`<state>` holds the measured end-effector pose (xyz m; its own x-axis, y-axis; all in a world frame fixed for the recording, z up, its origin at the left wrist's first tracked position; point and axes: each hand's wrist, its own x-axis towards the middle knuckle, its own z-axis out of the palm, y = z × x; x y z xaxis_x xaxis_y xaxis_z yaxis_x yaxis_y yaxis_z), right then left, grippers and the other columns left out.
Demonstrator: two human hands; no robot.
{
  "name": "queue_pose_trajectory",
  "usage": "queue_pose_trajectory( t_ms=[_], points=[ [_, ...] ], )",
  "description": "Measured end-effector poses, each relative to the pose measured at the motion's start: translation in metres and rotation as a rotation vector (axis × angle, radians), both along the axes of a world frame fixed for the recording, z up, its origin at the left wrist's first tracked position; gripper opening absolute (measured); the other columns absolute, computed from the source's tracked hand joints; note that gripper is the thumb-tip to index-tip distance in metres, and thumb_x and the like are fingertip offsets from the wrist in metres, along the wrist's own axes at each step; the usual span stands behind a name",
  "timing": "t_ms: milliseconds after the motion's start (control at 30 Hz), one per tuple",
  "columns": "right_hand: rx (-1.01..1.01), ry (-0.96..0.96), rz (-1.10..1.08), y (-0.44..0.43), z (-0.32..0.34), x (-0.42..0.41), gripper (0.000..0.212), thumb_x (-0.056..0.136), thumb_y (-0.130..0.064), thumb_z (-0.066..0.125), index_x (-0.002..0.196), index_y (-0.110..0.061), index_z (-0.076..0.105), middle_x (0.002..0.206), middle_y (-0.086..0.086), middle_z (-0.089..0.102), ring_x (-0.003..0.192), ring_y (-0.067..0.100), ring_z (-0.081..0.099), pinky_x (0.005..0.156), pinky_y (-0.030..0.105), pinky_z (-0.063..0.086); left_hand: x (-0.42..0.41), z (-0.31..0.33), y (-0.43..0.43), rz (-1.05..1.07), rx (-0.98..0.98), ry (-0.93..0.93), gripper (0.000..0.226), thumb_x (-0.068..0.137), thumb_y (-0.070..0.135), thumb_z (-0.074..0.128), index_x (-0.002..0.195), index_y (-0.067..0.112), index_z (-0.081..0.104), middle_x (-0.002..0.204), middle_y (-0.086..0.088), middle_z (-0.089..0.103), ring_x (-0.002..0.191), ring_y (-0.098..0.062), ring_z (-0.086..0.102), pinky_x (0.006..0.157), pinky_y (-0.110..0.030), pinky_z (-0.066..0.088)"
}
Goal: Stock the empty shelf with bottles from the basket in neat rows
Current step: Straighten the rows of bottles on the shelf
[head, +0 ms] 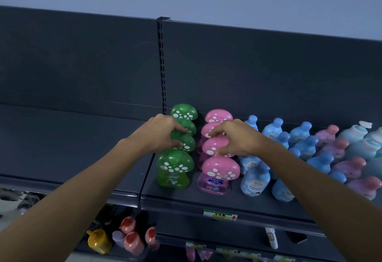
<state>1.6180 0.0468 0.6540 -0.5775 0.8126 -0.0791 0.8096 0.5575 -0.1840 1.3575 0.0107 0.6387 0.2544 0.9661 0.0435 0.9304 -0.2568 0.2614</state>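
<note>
Both bare forearms reach forward, each hand on a row of mushroom-capped bottles.

The left hand (163, 133) curls fingers and thumb round the glossy domed cap second from the front among the green translucent plastic bottles (174, 170). The right hand (237, 137) pinches the matching cap among the pink-capped lilac translucent bottles (217, 176). Both rows stand upright, four deep and side by side, on the dark grey matte metal shelf (206, 201), their caps dotted with white spots. Just to the right stand rounded opaque pale blue bottles (256, 179).
</note>
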Motion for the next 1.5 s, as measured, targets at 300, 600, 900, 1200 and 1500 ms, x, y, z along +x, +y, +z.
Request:
queue_pose_trajectory(
  t_ms=[300,600,900,1200,1500],
  points=[
    [0.087,0.136,-0.074,0.043,0.018,-0.004,0.038,0.082,-0.038,0.076,0.12,-0.035,0.069,0.108,-0.012,0.065,0.104,0.012,0.061,0.089,0.036,0.052,0.001,0.022,0.041,0.028,0.089,-0.088,0.031,0.095,0.035,0.069,0.126,0.029,0.07,0.122,0.003,0.07,0.113,-0.019,0.064,0.099,-0.039,0.052],
    [0.01,0.112,-0.012,0.059,-0.009,-0.001,0.044,0.08,-0.026,0.081,0.123,-0.032,0.07,0.122,-0.01,0.068,0.114,0.014,0.06,0.091,0.029,0.048,0.001,0.006,0.068,-0.026,-0.112,-0.015,0.046,0.091,0.032,0.075,0.134,0.041,0.063,0.137,0.005,0.064,0.13,-0.023,0.052,0.109,-0.041,0.044],
    [0.024,0.098,-0.011,0.059,-0.008,0.003,0.046,0.08,-0.024,0.081,0.123,-0.033,0.07,0.125,-0.01,0.067,0.119,0.015,0.059,0.091,0.025,0.044,0.002,-0.003,0.072,-0.011,-0.082,-0.079,0.044,0.09,0.028,0.076,0.131,0.041,0.066,0.136,0.008,0.064,0.131,-0.02,0.051,0.109,-0.038,0.046],
    [0.019,0.153,-0.022,0.059,0.004,0.001,0.036,0.083,-0.03,0.076,0.119,-0.031,0.073,0.102,-0.011,0.065,0.102,0.012,0.063,0.092,0.033,0.052,0.001,0.002,0.07,-0.013,-0.067,-0.1,0.035,0.095,0.03,0.071,0.129,0.037,0.069,0.13,0.005,0.069,0.124,-0.016,0.058,0.107,-0.039,0.048],
    [0.058,0.037,-0.105,0.096,0.002,-0.005,0.049,0.089,-0.022,0.071,0.137,-0.03,0.06,0.135,0.001,0.057,0.125,0.023,0.054,0.101,0.037,0.047,0.001,0.004,0.107,0.051,0.1,-0.14,0.035,0.097,0.023,0.067,0.132,0.026,0.067,0.134,0.0,0.064,0.124,-0.019,0.059,0.107,-0.033,0.046]
  ],
)
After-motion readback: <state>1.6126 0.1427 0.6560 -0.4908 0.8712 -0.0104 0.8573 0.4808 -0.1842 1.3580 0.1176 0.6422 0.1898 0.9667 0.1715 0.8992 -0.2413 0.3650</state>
